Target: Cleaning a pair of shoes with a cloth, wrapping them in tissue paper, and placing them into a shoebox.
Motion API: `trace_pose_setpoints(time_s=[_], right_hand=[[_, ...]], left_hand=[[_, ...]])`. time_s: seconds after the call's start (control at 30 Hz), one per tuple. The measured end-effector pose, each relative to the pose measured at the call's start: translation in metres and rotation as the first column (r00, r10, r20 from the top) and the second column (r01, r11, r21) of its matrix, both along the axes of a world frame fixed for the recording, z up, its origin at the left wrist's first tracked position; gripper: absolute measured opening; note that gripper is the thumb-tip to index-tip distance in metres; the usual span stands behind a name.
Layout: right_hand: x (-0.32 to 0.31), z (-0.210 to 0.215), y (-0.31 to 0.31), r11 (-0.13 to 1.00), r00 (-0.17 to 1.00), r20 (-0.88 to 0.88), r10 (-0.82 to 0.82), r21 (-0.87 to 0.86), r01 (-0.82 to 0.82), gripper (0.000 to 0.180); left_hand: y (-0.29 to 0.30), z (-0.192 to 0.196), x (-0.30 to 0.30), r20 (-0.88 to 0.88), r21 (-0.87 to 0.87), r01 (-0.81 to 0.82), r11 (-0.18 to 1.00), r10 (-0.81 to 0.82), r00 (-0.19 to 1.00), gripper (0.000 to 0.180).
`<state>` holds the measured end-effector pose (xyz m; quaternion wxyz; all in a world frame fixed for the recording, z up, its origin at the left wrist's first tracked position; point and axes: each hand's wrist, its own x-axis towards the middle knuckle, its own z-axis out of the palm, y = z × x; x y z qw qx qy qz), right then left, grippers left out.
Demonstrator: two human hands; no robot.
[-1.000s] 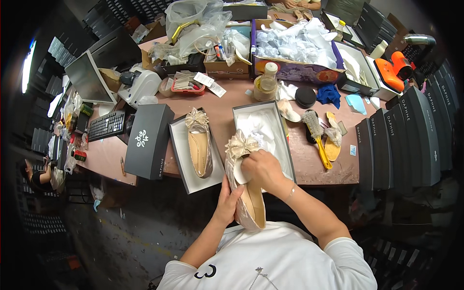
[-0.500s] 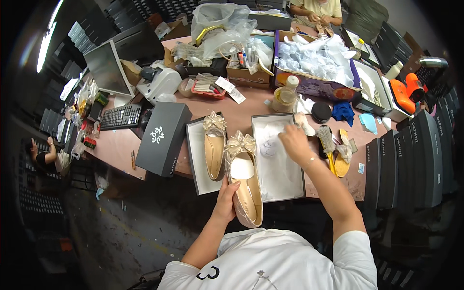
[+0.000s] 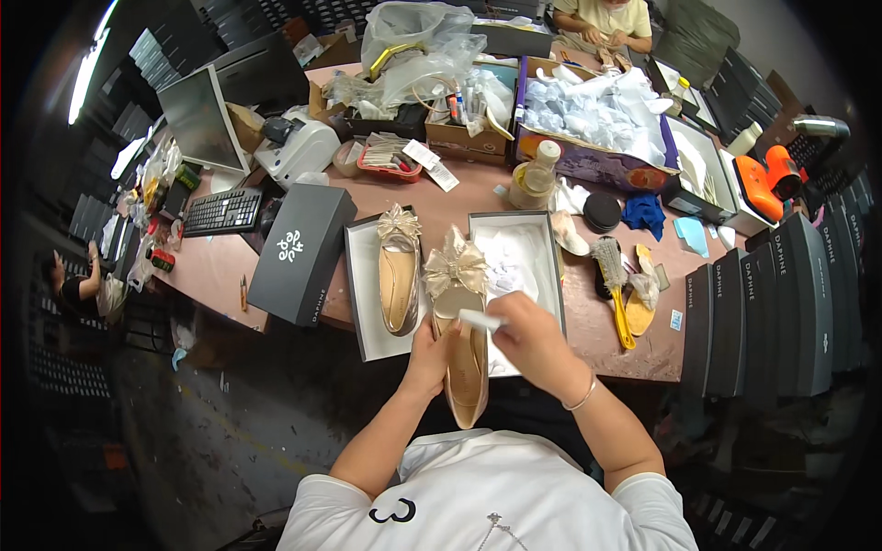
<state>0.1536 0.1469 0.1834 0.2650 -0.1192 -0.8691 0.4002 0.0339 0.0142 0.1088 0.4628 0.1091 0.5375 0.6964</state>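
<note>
My left hand (image 3: 430, 360) grips a gold flat shoe (image 3: 467, 390) by its side, its toe with a large gold bow pointing away from me. Over the shoe's opening, my right hand (image 3: 533, 347) pinches a small flat white piece (image 3: 480, 319), whose kind I cannot make out. A matching gold shoe (image 3: 398, 292) with a bow lies in a shallow open box part (image 3: 360, 321) to the left. Behind my right hand stands another open grey-rimmed box part (image 3: 557, 285), with crumpled white paper (image 3: 505, 266) inside.
A closed dark shoe box (image 3: 303, 253) lies left, near a keyboard (image 3: 222, 211). To the right are a yellow-handled brush (image 3: 613, 285), a round black lid (image 3: 603, 213) and upright dark shoe boxes (image 3: 763, 312). A bottle (image 3: 535, 179) stands behind. Another person (image 3: 602, 23) works across the table.
My right hand has come back from the right-hand box to the shoe, now with a white piece in its fingers. My left hand still holds the shoe.
</note>
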Motion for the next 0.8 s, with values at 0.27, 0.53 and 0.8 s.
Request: trace_pose_setpoints(time_s=[0.27,0.53,0.8], right_hand=[[-0.047,-0.025,0.004,0.865,0.946,0.141,-0.291,0.461,0.197,0.026],[-0.029,-0.047,0.054,0.976,0.987,-0.003,0.163,-0.144,-0.162,0.08],[-0.044,-0.145,0.074,0.949,0.857,0.478,-0.19,0.312,0.037,0.045]], left_hand=[[-0.013,0.003,0.033,-0.14,0.033,-0.022,0.999,0.026,0.99,0.051],[-0.038,0.004,0.031,0.21,-0.069,-0.129,0.989,0.141,0.968,0.054],[-0.017,0.013,0.01,0.277,0.07,-0.032,0.997,0.011,0.961,0.064]])
